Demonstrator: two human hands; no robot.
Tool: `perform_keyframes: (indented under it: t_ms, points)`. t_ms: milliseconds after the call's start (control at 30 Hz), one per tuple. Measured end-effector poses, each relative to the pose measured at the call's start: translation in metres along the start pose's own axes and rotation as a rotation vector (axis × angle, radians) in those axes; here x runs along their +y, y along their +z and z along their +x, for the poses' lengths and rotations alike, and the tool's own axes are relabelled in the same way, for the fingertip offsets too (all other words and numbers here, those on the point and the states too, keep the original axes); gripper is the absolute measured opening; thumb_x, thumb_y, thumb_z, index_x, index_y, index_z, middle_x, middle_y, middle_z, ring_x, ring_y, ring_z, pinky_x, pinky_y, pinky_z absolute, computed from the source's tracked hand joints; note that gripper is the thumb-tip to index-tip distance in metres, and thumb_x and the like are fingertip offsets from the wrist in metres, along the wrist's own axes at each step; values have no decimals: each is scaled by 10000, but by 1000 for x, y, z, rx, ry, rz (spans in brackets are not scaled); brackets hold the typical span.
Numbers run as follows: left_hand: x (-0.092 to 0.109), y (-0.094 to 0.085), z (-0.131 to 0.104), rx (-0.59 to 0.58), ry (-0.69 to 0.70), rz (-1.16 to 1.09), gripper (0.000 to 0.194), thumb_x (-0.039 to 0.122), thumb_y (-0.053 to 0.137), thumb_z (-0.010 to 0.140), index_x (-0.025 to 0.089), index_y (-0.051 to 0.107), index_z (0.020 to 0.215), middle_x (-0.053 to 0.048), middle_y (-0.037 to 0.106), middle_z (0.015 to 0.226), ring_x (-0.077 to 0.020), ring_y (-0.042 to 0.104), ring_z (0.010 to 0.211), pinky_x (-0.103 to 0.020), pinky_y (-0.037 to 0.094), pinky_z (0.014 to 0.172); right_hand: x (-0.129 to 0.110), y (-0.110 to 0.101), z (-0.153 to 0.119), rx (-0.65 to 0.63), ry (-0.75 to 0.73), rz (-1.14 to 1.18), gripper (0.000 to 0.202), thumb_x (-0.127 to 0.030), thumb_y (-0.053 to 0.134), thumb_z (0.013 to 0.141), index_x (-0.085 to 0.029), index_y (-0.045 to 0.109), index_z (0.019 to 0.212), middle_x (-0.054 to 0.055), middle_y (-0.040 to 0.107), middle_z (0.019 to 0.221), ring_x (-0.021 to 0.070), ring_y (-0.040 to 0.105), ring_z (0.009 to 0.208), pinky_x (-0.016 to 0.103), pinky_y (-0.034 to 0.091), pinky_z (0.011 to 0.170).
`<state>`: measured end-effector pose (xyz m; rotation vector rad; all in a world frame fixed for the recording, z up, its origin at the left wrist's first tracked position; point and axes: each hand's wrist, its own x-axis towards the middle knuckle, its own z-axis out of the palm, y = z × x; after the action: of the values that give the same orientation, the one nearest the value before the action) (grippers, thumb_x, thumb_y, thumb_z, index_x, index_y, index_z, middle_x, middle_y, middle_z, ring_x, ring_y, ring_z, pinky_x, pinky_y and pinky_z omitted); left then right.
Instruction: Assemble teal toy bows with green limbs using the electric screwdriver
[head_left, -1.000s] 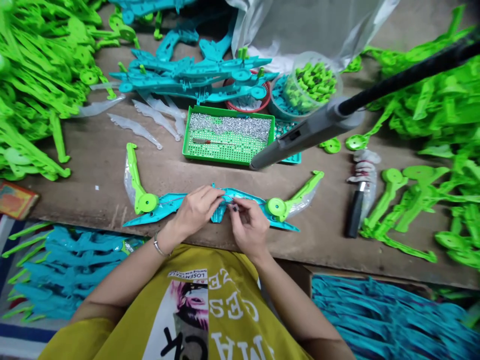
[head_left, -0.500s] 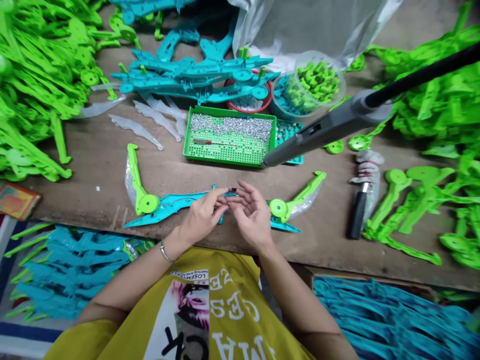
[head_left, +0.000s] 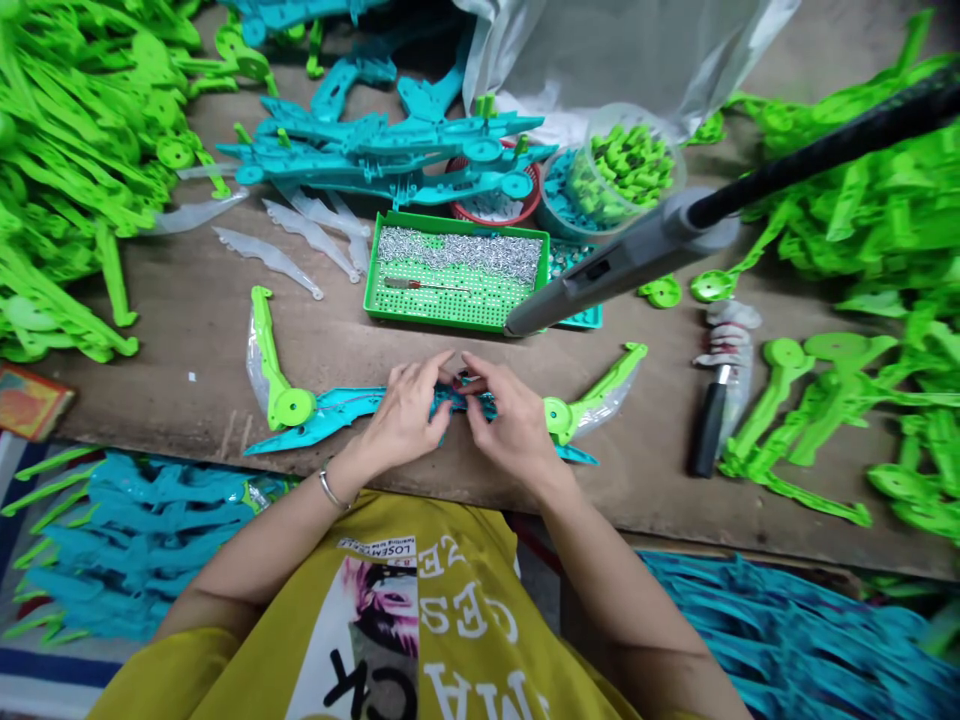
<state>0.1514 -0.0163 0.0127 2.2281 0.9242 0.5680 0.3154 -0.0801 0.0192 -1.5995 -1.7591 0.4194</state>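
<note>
A long blue plastic bow half (head_left: 345, 412) lies across the table near its front edge. At each end it carries a bright green arm (head_left: 289, 405) with a clear plastic piece (head_left: 260, 372) along it. A thin wire runs along the blue left side. My left hand (head_left: 409, 408) is curled over the middle, its thumb on the near side and fingers on the far side. Facing it, my right hand (head_left: 504, 412) has bent fingers and thumb drawn together at the centre. A small dark part (head_left: 460, 382) shows between the fingertips; its kind is unclear.
A green tray (head_left: 450, 322) of small metal screws and a screwdriver (head_left: 401, 284) stands beyond my hands. A grey electric screwdriver (head_left: 600, 270) slants in from the right. A hammer (head_left: 709, 420) with a wrapped end lies right. Green parts (head_left: 67, 180) are heaped at the left.
Both hands have turned palms downward and lowered onto the middle of the blue bow half. Earlier, the fingertips met above it with the right palm facing up. The grey tool swung slightly left.
</note>
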Motion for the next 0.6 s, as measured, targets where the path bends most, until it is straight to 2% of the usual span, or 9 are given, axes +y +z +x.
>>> perform_keyframes:
  t_ms: [100, 200, 300, 367, 467, 600]
  points:
    - [-3, -2, 0, 47, -30, -39, 344, 121, 519, 922, 177, 537, 1261, -69, 727, 1068, -207, 657, 1033, -394, 477, 955, 4, 6, 1, 67, -50, -43, 526, -36, 495, 875, -190, 489, 1378, 88, 698, 1007, 178, 704, 874, 346, 593, 846]
    - [-5, -5, 1, 95, -43, -80, 176, 175, 581, 932, 203, 634, 1097, -36, 751, 991, -187, 679, 958, -354, 500, 888, 8, 12, 1, 108, -61, -70, 449, -91, 513, 910, -190, 519, 1348, 89, 715, 1008, 182, 704, 878, 340, 585, 828]
    - [-4, -6, 2, 94, 8, -91, 65, 189, 628, 919, 215, 681, 944, -1, 743, 878, -162, 679, 849, -334, 482, 847, 13, 12, 2, 116, -41, -122, 349, -159, 561, 909, -196, 597, 1255, 79, 747, 964, 210, 703, 859, 369, 566, 790]
    - [-3, -7, 3, 82, 41, -60, 55, 210, 650, 910, 222, 698, 885, 1, 723, 859, -162, 668, 842, -336, 458, 830, 15, 10, 4, 92, -22, -148, 293, -167, 595, 883, -198, 646, 1170, 63, 766, 903, 226, 701, 838, 382, 540, 769]
    - [-2, -6, 3, 82, 22, 8, 45, 258, 692, 884, 217, 690, 867, -28, 706, 953, -194, 654, 957, -351, 431, 840, 15, 6, 6, 27, 9, -128, 243, -151, 608, 855, -217, 685, 1076, 42, 781, 879, 222, 703, 812, 387, 495, 782]
    - [-1, -4, 5, 31, -42, 41, 199, 308, 714, 869, 204, 615, 1007, -39, 720, 1026, -215, 652, 1005, -398, 401, 945, 15, 3, 8, -22, 33, -62, 187, -194, 623, 864, -217, 686, 1039, 45, 783, 903, 230, 696, 852, 406, 450, 841]
